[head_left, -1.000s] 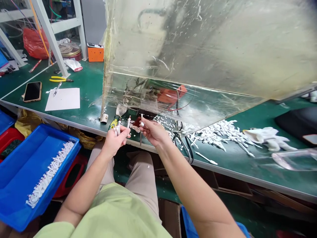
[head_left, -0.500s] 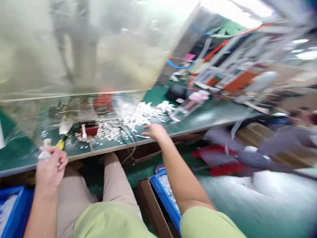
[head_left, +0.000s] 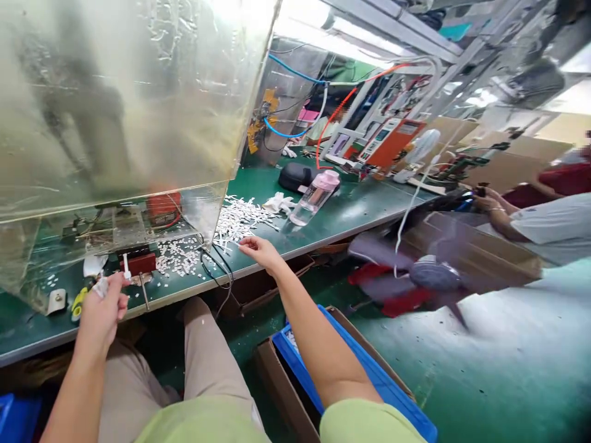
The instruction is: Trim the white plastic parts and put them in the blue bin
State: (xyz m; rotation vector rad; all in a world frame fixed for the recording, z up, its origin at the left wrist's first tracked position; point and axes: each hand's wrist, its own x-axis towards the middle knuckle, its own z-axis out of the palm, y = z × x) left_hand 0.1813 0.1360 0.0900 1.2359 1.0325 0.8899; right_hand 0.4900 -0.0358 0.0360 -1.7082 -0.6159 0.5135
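My left hand is closed around small white pieces, partly hidden by the fingers, near the front edge of the bench. Just beyond it, a white piece stands upright against a dark red block. My right hand reaches forward with thumb and fingers pinched at a thin white piece, largely hidden, beside a pile of white plastic pieces. Small white bits lie scattered between the hands. Yellow-handled scissors or cutters rest left of my left hand.
A clear panel overhangs the green bench. A pink-lidded bottle, black case and cables are on it. Below are a blue bin and a spinning fan. Another person works at right.
The view has turned to the right and sharpened. My right hand has closed from loosely spread fingers to a pinch near the pile. My left hand stays closed and is nearer the red block.
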